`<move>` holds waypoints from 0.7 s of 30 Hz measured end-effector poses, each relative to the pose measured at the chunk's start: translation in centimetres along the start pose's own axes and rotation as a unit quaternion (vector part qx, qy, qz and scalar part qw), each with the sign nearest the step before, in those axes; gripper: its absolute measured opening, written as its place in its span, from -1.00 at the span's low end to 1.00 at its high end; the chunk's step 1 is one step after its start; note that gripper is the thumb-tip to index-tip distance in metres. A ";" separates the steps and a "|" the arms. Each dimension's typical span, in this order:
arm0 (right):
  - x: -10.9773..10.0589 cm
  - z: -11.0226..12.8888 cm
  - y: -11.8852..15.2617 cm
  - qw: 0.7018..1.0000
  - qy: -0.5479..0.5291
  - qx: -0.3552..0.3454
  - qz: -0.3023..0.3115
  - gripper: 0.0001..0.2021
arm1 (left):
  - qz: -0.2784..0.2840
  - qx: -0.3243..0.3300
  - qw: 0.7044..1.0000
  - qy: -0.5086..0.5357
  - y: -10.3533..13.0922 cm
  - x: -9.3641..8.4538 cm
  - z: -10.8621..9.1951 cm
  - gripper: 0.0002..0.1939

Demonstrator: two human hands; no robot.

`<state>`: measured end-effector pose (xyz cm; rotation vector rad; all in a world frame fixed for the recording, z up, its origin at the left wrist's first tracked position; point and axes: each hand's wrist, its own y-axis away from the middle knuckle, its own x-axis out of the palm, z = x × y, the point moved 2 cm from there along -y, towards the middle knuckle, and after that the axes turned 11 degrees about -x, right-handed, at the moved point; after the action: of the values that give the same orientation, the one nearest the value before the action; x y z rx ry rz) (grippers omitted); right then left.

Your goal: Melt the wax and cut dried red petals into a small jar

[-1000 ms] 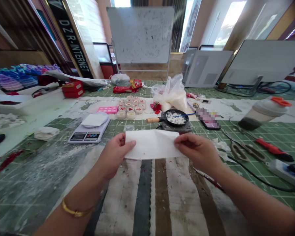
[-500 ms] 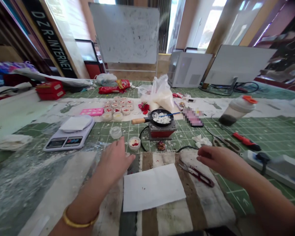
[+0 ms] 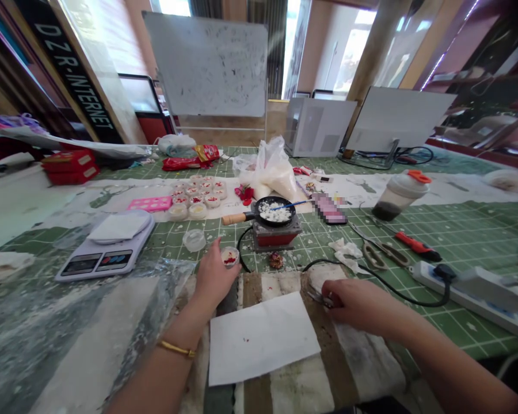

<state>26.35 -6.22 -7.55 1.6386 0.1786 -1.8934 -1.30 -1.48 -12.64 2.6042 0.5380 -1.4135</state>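
Note:
My left hand (image 3: 216, 273) has its thumb and fingers around a small clear cup (image 3: 230, 257) of pale wax-like material topped with red bits. Over the striped cloth, my right hand (image 3: 345, 299) is closed on the small thread snips (image 3: 319, 296), whose handles it mostly hides. Between my forearms lies a white paper sheet (image 3: 263, 339) with a few tiny specks. Beyond the cup, a black pan (image 3: 276, 211) of white chunks rests on a small red heater (image 3: 276, 237). An empty-looking clear cup (image 3: 194, 240) stands left of the filled one.
A kitchen scale (image 3: 107, 244) stands at the left, near a pink mold (image 3: 150, 203) and several filled cups. On the right are scissors (image 3: 382, 253), a red-handled screwdriver (image 3: 418, 246), a power strip (image 3: 470, 293) and a shaker bottle (image 3: 399, 195). A black cable crosses the mat.
My left hand has reached the small filled cup and closed around it. My right hand has moved left and down onto the snips and gripped them. The view has shifted slightly.

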 end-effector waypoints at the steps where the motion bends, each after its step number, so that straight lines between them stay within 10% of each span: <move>1: 0.0 0.1 0.0 1.000 0.006 0.000 -0.013 -0.85 | 0.002 0.000 1.000 0.005 0.0 -0.1 0.1 -0.26; 13: -7.0 -2.5 -0.7 0.950 -0.053 0.088 -0.295 -0.74 | 0.052 -0.080 0.980 0.174 2.4 -3.7 -1.7 -0.24; 21: -0.9 -1.5 1.4 0.998 0.013 0.058 -0.018 -0.79 | 0.167 0.010 0.919 0.358 4.5 -3.3 -2.7 -0.19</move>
<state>28.41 -6.30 -6.62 1.7471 0.1118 -1.9427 0.84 -5.77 -8.67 2.9893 0.1165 -0.3382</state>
